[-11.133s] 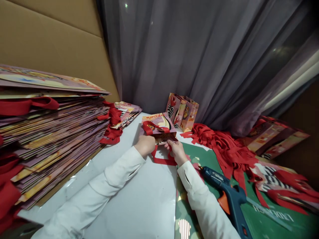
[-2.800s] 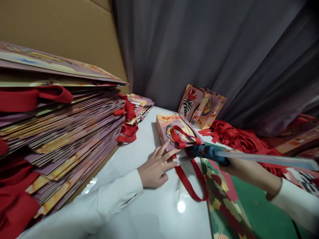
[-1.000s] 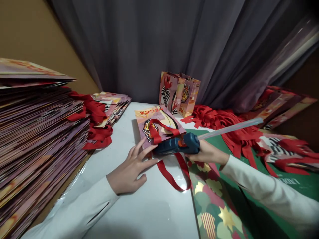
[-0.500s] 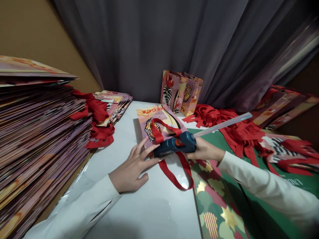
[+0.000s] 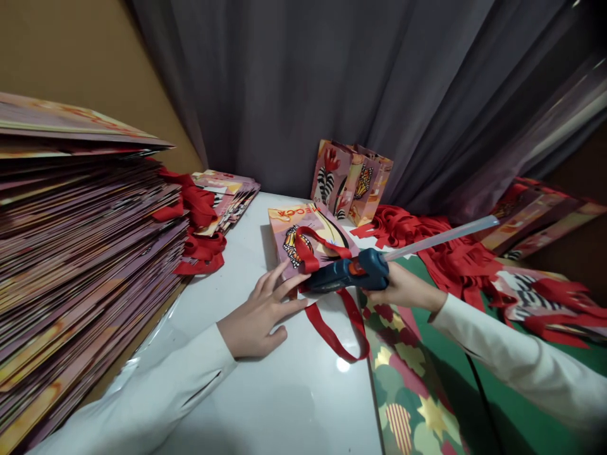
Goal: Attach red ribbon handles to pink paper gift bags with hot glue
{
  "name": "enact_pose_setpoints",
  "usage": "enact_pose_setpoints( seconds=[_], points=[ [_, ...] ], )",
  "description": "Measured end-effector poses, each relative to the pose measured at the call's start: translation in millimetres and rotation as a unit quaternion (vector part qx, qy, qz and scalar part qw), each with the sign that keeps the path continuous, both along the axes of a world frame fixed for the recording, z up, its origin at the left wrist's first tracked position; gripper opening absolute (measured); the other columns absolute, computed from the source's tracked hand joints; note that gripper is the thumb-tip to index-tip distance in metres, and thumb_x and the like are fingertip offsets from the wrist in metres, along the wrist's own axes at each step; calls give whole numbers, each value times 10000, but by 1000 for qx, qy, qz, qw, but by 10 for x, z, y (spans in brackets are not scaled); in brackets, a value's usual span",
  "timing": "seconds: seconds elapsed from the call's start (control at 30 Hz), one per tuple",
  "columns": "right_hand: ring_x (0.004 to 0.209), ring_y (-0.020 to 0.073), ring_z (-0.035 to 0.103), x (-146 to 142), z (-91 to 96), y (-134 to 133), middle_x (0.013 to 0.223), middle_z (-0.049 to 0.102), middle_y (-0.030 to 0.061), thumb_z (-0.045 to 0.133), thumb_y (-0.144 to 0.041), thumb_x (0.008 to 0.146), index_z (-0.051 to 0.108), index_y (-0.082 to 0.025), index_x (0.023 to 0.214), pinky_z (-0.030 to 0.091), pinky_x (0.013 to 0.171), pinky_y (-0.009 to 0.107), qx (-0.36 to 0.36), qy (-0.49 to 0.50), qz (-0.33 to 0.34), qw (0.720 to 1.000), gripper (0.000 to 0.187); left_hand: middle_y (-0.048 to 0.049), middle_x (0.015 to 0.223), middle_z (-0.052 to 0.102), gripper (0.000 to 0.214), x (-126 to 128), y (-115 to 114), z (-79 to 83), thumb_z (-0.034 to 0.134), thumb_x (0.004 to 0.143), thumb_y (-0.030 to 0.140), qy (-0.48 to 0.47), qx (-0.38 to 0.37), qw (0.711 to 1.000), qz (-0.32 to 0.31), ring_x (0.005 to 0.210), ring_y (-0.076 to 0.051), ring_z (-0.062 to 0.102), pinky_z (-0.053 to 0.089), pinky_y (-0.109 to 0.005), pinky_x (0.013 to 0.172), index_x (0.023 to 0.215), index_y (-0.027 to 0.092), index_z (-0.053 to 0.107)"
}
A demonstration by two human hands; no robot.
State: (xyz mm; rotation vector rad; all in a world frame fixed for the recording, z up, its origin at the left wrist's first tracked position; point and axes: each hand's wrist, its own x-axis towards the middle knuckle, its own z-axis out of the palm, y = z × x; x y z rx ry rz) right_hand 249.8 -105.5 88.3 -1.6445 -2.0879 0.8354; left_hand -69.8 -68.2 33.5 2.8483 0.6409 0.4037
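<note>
A flat pink paper gift bag [image 5: 308, 235] with a butterfly print lies on the white table [image 5: 284, 392]. My left hand [image 5: 260, 316] rests open, fingers spread, pressing the bag's near edge. My right hand [image 5: 403, 287] grips a blue hot glue gun [image 5: 348, 275] with a clear glue stick [image 5: 441, 239] poking out behind. Its nozzle points left at the bag's near edge. One red ribbon handle [image 5: 310, 248] sits on the bag; another red ribbon handle [image 5: 339, 325] loops out over the table.
A tall stack of flat bags [image 5: 80, 253] fills the left side, and a smaller pile [image 5: 227, 196] sits behind it. Upright bags [image 5: 351, 180] stand by the grey curtain. Loose red ribbons [image 5: 441, 253] and more bags [image 5: 535, 218] cover the right, over a green patterned sheet [image 5: 427, 392].
Both hands and the glue gun stay in nearly the same pose against the bag over the last second. The view has shifted slightly. Earlier, both hands handled the ribbon without the gun.
</note>
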Motion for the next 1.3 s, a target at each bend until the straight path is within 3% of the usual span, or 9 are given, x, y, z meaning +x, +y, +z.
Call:
enact_pose_setpoints(
  seconds=[0.47, 0.77, 0.9, 1.07, 1.3],
  points=[
    [571, 131, 469, 20, 262, -70, 639, 495, -30, 576, -260, 640, 477, -207, 691, 369, 512, 230, 15, -128, -24, 991, 124, -19, 1593, 204, 657, 17, -5, -12, 557, 640, 108, -6, -11, 1000, 4, 1463, -429, 26, 217, -648, 1122, 1272, 287, 569],
    [637, 185, 545, -8, 479, -175, 747, 596, 47, 524, -260, 735, 550, -172, 875, 388, 570, 275, 40, -251, -41, 966, 168, -32, 1601, 210, 626, 26, -15, -10, 563, 638, 138, -12, -6, 1000, 3, 1462, -434, 42, 218, -646, 1106, 1250, 270, 588],
    [700, 229, 601, 13, 505, -127, 803, 624, 59, 574, -298, 674, 575, -168, 921, 435, 609, 293, 40, -271, -39, 961, 280, -33, 1605, 209, 602, 35, -22, 6, 571, 650, 163, -6, -21, 1000, 6, 1459, -444, 50, 214, -653, 1102, 1244, 261, 598],
    [735, 260, 617, 66, 500, -104, 815, 636, 72, 588, -337, 648, 578, -174, 880, 466, 638, 327, 64, -282, -49, 956, 283, -6, 1610, 199, 565, 32, -14, -3, 577, 656, 180, -9, -25, 1000, 6, 1467, -428, 24, 203, -638, 1118, 1213, 270, 613],
    [616, 219, 562, -15, 533, -169, 688, 586, 35, 552, -357, 633, 525, -196, 765, 439, 555, 314, 70, -267, -62, 959, 210, -32, 1606, 217, 538, 33, -26, 1, 594, 664, 205, -3, -7, 1000, 9, 1473, -411, 11, 212, -627, 1116, 1198, 255, 629]
  ],
)
